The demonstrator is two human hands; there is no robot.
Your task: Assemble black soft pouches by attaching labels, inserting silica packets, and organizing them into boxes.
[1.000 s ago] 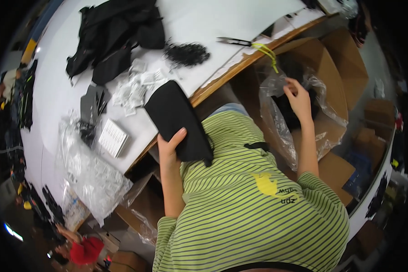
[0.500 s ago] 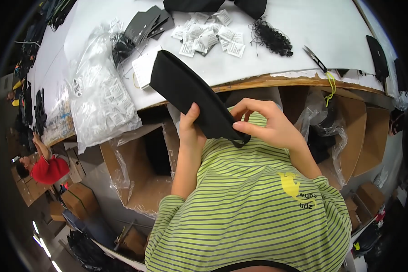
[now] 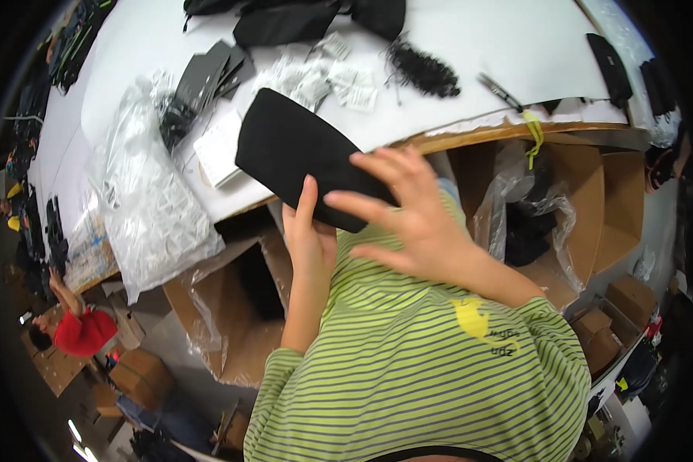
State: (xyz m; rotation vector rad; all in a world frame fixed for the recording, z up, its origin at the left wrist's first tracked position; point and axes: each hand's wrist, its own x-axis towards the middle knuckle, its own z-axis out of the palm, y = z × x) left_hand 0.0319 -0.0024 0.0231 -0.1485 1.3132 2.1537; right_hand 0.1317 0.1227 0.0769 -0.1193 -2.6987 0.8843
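Note:
A flat black fabric pouch is tilted in front of my body, over the table's near edge. Closed around its lower left side, my left hand has the thumb on the upper face. My right hand is open, its fingers spread over the pouch's lower right end and partly hiding it. I cannot tell whether those fingertips touch the fabric. Beyond the pouch lie many small white printed packets, slightly blurred, and a stack of dark grey cards.
A clear bag of white packets hangs over the table edge. Farther right are a tangle of black cords and thread snips with a yellow cord. Open cardboard boxes stand below. A person in red is far left.
My right hand has let go of the pouch's lower end and opened over it. The pouch has turned to show its broad face more fully. The table's contents have shifted left in view.

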